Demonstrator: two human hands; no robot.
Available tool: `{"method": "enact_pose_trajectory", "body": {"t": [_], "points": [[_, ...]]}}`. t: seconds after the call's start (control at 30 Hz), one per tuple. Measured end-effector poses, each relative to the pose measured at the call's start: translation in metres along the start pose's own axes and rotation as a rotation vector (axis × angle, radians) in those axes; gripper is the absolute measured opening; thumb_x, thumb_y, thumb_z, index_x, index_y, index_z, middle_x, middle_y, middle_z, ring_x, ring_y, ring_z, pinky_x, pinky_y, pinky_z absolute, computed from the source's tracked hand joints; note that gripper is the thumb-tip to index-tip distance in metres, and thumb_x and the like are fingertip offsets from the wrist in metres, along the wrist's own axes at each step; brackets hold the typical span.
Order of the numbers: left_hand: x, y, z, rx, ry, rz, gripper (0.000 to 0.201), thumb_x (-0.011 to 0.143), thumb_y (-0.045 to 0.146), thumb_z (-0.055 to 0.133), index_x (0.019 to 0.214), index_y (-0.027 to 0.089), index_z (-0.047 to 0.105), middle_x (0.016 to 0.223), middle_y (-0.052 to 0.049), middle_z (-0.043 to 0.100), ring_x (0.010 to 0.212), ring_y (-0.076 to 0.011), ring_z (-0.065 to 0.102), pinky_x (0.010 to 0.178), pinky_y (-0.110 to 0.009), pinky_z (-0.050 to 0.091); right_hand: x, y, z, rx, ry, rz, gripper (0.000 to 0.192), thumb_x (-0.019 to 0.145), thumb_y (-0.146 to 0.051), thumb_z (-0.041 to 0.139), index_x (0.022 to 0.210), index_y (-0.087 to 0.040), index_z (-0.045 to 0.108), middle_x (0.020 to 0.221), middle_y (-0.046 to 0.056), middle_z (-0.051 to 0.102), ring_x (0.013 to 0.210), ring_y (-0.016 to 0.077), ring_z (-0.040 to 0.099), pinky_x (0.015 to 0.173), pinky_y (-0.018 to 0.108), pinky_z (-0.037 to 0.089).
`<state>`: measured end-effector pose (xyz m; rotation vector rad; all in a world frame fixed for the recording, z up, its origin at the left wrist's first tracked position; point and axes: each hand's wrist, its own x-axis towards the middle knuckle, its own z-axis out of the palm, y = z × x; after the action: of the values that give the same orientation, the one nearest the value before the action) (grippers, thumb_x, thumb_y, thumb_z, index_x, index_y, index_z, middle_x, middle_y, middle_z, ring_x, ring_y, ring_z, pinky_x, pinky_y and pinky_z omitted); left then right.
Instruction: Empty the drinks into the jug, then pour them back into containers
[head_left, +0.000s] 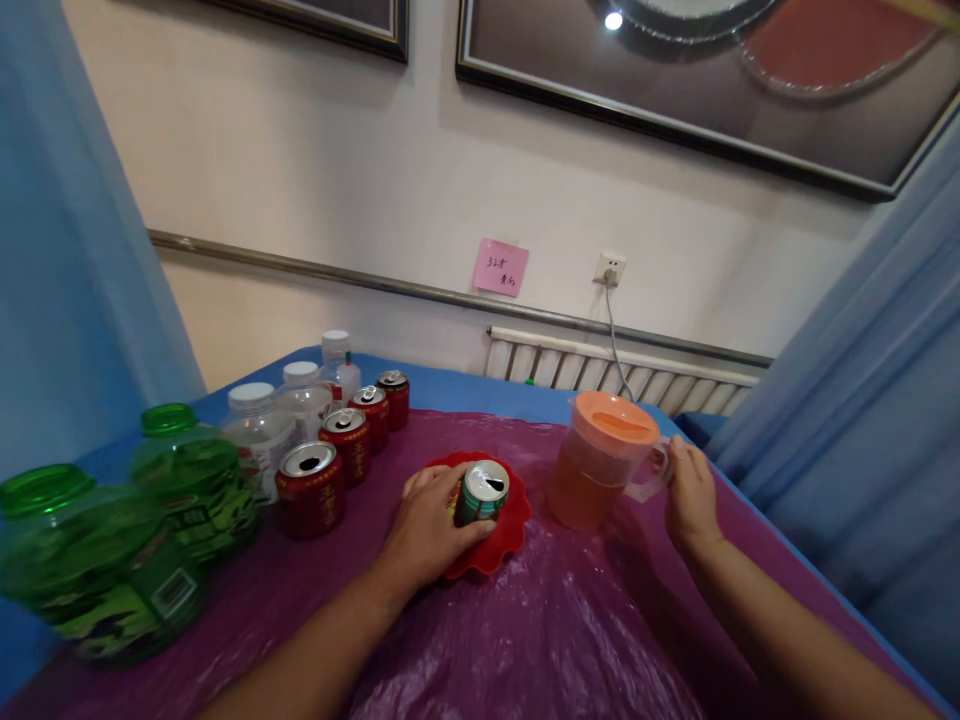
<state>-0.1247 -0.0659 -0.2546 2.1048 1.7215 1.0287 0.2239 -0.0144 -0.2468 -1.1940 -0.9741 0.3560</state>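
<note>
Purple plastic sheeting (570, 640) is covering the blue table (450, 378). Steadying a short green metal can with a silver top (482, 502) while holding a translucent plastic pitcher with an orange lid (589, 470) seems to be the step in hand; the next move calls for keeping both upright. The left hand (426, 522) is clasping the can over a red scalloped dish (515, 525), thumb and fingers closing on its sides; its hidden base leaves contact with the dish uncertain. The right hand (688, 492) is gripping the handle (643, 490) of the pitcher, which is standing beside the dish.
</note>
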Motion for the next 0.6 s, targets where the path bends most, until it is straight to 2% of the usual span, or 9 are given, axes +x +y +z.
{"method": "enact_pose_trajectory", "body": {"t": [0.07,0.1,0.13,0.17,0.2,0.27,0.33,0.47,0.6], "points": [[0.001,0.003,-0.001,-0.01,-0.006,-0.024,0.068,0.065,0.036,0.086,0.13,0.028,0.066,0.122,-0.008,0.069,0.119,-0.0339,0.059,0.107,-0.051,0.042,-0.015,-0.008,-0.005,-0.021,0.129,-0.138,0.04,0.085,-0.055,0.062,0.105,-0.022,0.056,0.11,0.005,0.058,0.106,0.0228,0.058,0.096,0.041,0.047],[0.001,0.004,-0.002,-0.017,-0.006,-0.037,0.071,0.064,0.036,0.086,0.131,0.027,0.065,0.124,-0.009,0.068,0.121,-0.0342,0.059,0.108,-0.051,0.042,-0.027,-0.013,-0.006,-0.014,0.15,-0.23,0.04,0.085,-0.051,0.064,0.113,-0.023,0.055,0.12,0.006,0.056,0.115,0.0241,0.055,0.103,0.043,0.043],[0.001,0.005,-0.002,-0.024,-0.006,-0.048,0.073,0.064,0.037,0.086,0.133,0.025,0.064,0.127,-0.01,0.067,0.123,-0.0345,0.058,0.109,-0.051,0.042,-0.042,-0.018,-0.005,-0.014,0.124,-0.332,0.041,0.085,-0.045,0.067,0.118,-0.025,0.054,0.126,0.007,0.054,0.122,0.0253,0.053,0.107,0.045,0.041],[0.001,0.007,-0.002,-0.031,-0.005,-0.057,0.075,0.064,0.037,0.085,0.134,0.024,0.062,0.129,-0.011,0.066,0.124,-0.0346,0.058,0.11,-0.052,0.042,-0.058,-0.023,-0.002,-0.005,0.042,-0.421,0.042,0.086,-0.04,0.067,0.123,-0.026,0.053,0.129,0.007,0.054,0.124,0.0263,0.053,0.109,0.047,0.041],[0.0,0.008,-0.002,-0.037,-0.001,-0.061,0.077,0.064,0.037,0.085,0.135,0.023,0.061,0.13,-0.012,0.066,0.124,-0.0347,0.057,0.11,-0.052,0.042,-0.075,-0.028,0.003,-0.012,-0.109,-0.455,0.044,0.087,-0.036,0.067,0.128,-0.027,0.053,0.13,0.007,0.056,0.124,0.0269,0.054,0.109,0.049,0.042],[-0.001,0.01,-0.002,-0.051,0.008,-0.048,0.079,0.064,0.038,0.085,0.137,0.022,0.058,0.132,-0.012,0.065,0.125,-0.0343,0.057,0.11,-0.052,0.042,-0.107,-0.035,0.018,-0.086,-0.399,-0.38,0.049,0.089,-0.033,0.067,0.135,-0.028,0.051,0.135,0.009,0.058,0.126,0.0284,0.055,0.108,0.05,0.044],[-0.002,0.011,-0.002,-0.066,0.013,-0.017,0.081,0.063,0.04,0.085,0.137,0.021,0.057,0.133,-0.013,0.065,0.125,-0.0341,0.057,0.11,-0.052,0.042,-0.129,-0.039,0.039,-0.147,-0.594,-0.256,0.057,0.085,-0.034,0.071,0.138,-0.028,0.051,0.138,0.01,0.06,0.128,0.0303,0.056,0.108,0.051,0.045],[-0.001,0.009,-0.002,-0.085,0.001,0.058,0.08,0.064,0.042,0.082,0.136,0.021,0.056,0.134,-0.013,0.065,0.123,-0.0343,0.059,0.109,-0.053,0.044,-0.14,-0.042,0.08,-0.161,-0.706,-0.076,0.075,0.072,-0.036,0.081,0.14,-0.024,0.052,0.139,0.011,0.063,0.128,0.0319,0.058,0.111,0.052,0.043],[0.003,0.003,-0.001,-0.066,0.002,0.114,0.074,0.065,0.03,0.074,0.136,0.022,0.055,0.131,-0.012,0.067,0.12,-0.0332,0.062,0.107,-0.051,0.048,-0.133,-0.049,0.1,-0.1,-0.817,0.023,0.07,0.066,-0.031,0.084,0.132,-0.025,0.06,0.129,0.007,0.069,0.118,0.0288,0.064,0.105,0.047,0.048]]}}
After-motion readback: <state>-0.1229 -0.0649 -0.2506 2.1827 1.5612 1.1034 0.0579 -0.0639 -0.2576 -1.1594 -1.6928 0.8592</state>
